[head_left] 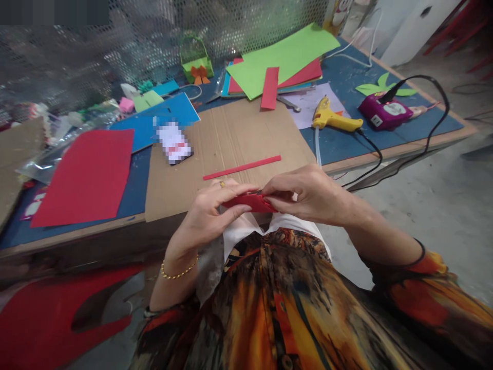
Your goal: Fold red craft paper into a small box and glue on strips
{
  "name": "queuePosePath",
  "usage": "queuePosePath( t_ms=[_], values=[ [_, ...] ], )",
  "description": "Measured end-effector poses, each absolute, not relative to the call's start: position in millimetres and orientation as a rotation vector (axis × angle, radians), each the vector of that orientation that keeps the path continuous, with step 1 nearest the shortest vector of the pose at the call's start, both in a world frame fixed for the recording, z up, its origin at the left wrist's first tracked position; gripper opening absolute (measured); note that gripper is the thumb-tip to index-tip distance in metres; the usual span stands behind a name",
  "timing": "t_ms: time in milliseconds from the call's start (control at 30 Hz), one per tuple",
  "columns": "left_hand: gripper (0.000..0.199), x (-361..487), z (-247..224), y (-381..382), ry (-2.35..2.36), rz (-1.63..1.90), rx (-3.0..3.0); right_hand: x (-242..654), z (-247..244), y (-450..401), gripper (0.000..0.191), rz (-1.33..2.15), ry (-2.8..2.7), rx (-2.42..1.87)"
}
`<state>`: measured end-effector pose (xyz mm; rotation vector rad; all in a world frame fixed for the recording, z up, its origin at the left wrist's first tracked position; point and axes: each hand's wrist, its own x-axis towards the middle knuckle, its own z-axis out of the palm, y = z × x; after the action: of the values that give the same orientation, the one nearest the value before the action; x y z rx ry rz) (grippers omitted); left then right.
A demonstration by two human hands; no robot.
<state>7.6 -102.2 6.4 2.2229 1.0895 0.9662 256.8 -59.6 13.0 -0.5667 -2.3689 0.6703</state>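
Between my two hands, just over the table's front edge, is a folded piece of red craft paper [257,202]. My left hand [210,209] pinches its left end, thumb below and fingers above. With thumb and fingertips, my right hand [308,195] grips the right end; part of the fold is hidden behind those fingers. A narrow red paper strip [242,167] lies on the brown cardboard [246,128] a little beyond my hands.
A phone [175,144] rests at the cardboard's left, near a red sheet [88,174]. To the right are a yellow glue gun [335,118] and a purple power box [385,110] with a looping black cord. Behind stand green sheets [285,56] and a small green basket [196,67].
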Motion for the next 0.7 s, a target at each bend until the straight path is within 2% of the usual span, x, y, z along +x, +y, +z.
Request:
queuePosePath(
  t_ms=[100, 267, 433, 567, 700],
  values=[
    [0.033, 11, 5, -107, 1.095, 1.009, 2.314, 256, 13, -59, 0.022, 0.675, -2.354, -0.562],
    [0.025, 17, 7, -109, 1.022, 1.119, 2.334, 256, 13, -61, 0.021, 0.74, -2.326, -0.641],
    [0.028, 16, 14, -105, 0.949, 0.931, 2.52, 254, 12, -62, 0.002, 0.839, -2.245, -0.736],
    [0.022, 17, 21, -102, 0.921, 0.809, 2.718, 251, 9, -63, 0.01, 0.821, -2.222, -0.802],
    [0.02, 19, 22, -101, 0.901, 0.828, 2.853, 248, 6, -70, 0.008, 0.773, -2.249, -0.788]
  ],
)
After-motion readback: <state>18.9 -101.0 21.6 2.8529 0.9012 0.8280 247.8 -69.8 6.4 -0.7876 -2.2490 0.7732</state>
